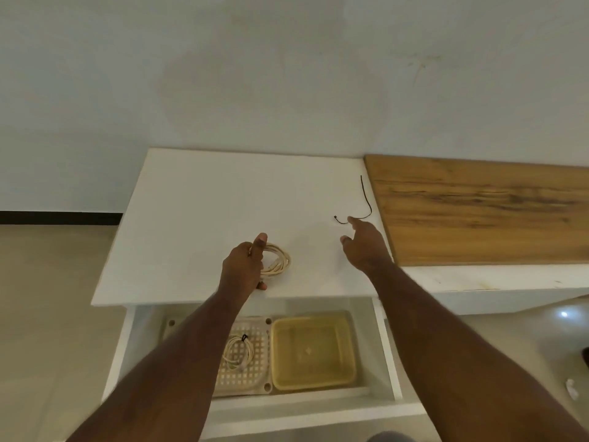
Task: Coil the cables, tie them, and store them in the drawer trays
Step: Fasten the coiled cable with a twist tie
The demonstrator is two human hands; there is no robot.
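Note:
A coiled cream cable [278, 260] lies on the white cabinet top [204, 199]. My left hand [243, 266] grips its left side, thumb up. My right hand [365, 244] stretches out with the index finger touching a thin black tie [366, 202] that lies bent near the top's right edge. Below, the drawer [387, 349] stands open. In it a perforated white tray [255, 362] holds another coiled cable [237, 350] bound with a black tie, and a yellow tray [314, 352] to its right holds nothing.
A wooden board [478, 212] covers a lower white bench to the right of the cabinet. Pale wall rises behind. Beige floor tiles lie on both sides, with a crumpled white scrap [572, 389] on the floor at the right.

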